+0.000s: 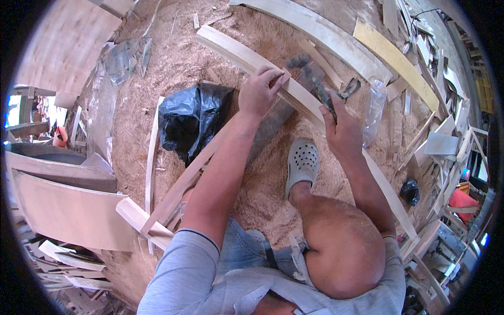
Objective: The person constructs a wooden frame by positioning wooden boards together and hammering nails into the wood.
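A long pale wooden strip (pixel 231 51) runs from the upper middle down to the lower right, past both hands. My left hand (pixel 261 90) pinches the strip from above, fingers closed on its edge. My right hand (pixel 344 128), beside the strip, is wrapped round a dark tool (pixel 327 103) with a loop of strap at its end; its kind is not clear. Below the strip lies a grey beam (pixel 274 126), partly hidden. A second wooden strip (pixel 186 184) slants beneath my left forearm.
Shavings cover the floor (pixel 168 58). A black plastic bag (pixel 195 118) lies left of my left hand, a clear plastic bottle (pixel 375 113) right of my right hand. My foot wears a grey clog (pixel 303 164). Boards (pixel 68 44) and wood scraps (pixel 441 126) line both sides.
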Demonstrator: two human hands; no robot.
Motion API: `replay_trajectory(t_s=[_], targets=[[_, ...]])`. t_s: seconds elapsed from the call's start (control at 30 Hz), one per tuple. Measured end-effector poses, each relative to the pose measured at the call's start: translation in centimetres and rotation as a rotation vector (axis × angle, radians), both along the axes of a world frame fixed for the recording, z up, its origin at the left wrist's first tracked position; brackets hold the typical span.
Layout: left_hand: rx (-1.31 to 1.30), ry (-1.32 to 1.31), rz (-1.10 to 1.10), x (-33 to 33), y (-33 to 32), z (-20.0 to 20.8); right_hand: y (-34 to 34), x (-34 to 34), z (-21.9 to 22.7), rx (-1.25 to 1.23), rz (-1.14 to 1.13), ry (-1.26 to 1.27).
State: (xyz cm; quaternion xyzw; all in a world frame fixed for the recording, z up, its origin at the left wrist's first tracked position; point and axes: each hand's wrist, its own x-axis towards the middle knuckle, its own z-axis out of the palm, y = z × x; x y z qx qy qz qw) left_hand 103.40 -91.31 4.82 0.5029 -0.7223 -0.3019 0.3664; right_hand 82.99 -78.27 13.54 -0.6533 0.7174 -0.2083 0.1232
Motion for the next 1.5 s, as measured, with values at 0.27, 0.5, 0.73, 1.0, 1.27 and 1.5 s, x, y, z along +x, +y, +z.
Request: replay_trajectory(t_s=[0.27,0.5,0.73,1.0,1.27,1.5], targets=[[-0.052,-0.027,-0.018,0.2,0.0,-0.5,-0.5,-0.1,0.4,0.069,0.009,0.078],[-0.002,-0.008,-0.013,0.1,0.1,0.0,0.3,0.5,-0.9,-0.165,-0.027,-0.068],[-0.046,-0.003,-0.007,0.0,-0.1,-0.4,0.3,0.6,0.4,0.013,-0.032,-0.085],[0.013,-0.017,-0.012,0.2,0.0,-0.1,-0.2,0.1,0.6,-0.047,-0.044,-0.151],[-0.079,0.037,-0.011,0.2,0.1,-0.4,0.0,0.2,-1.4,0.06,0.0,-0.071],[0.088,0.383,0.279,0.1,-0.2,-1.1,0.6,-1.4,-1.6,-0.054,-0.139,-0.258]])
